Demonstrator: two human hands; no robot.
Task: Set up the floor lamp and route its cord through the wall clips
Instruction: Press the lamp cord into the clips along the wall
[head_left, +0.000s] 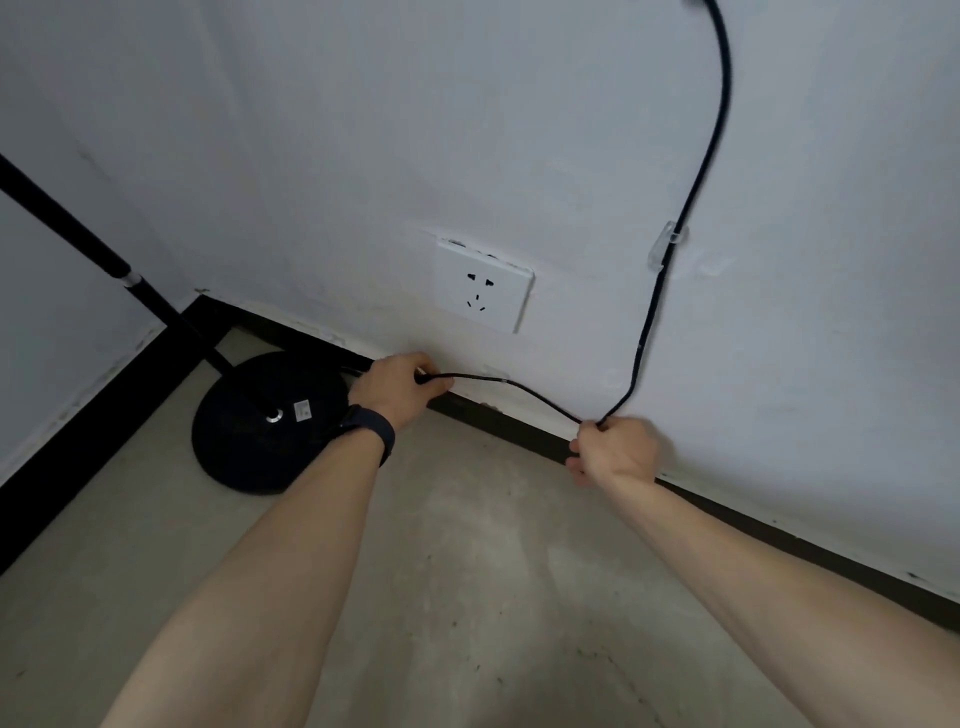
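A black cord (691, 197) is seen running down the white wall (311, 130) from the top edge of the view, passing through a clear clip (667, 244) stuck to the wall right of the socket (484, 287). Below the clip the cord drops to the right hand (613, 449), which is closed in a fist around it just above the dark skirting board (519, 436). From that fist the cord sags leftward along the foot of the wall to the left hand (402, 382), where it is pinched between curled fingers and thumb; that hand is nearly closed, pressed close to the wall under the socket. A dark watch (371, 423) is worn on the left wrist. Nothing is plugged into the socket.

The lamp base (260, 421), a round black disc, is set on the concrete floor (467, 571) in the corner, just left of the left hand. A label and a metal fitting are visible on its top. The black lamp pole (104, 260) is seen slanting up from the base toward the left edge, with a pale ring at one joint. Past the left hand the cord is hidden, so its link to the base cannot be told.
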